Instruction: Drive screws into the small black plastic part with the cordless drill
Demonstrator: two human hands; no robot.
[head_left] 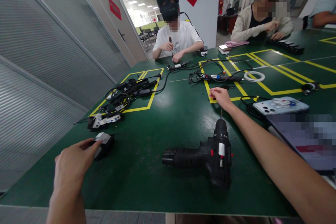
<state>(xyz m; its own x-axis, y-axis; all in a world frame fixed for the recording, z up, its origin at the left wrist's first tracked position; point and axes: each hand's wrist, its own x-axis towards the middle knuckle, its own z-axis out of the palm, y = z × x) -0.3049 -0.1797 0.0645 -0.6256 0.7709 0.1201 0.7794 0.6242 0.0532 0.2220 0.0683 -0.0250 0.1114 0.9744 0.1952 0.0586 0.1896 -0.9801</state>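
Hands, well apart: my left hand (75,157) pinching a white-topped black block (105,143), best gripped lightly; my right hand (222,98) beyond the drill (219,154), its hold untellable.

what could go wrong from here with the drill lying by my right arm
The drill lies on its side with its bit pointing toward your right hand, so drawing that hand back low might scrape your wrist or forearm.

The cables in the left-hand taped area are heaped and tangled; pulling one could drag others along.
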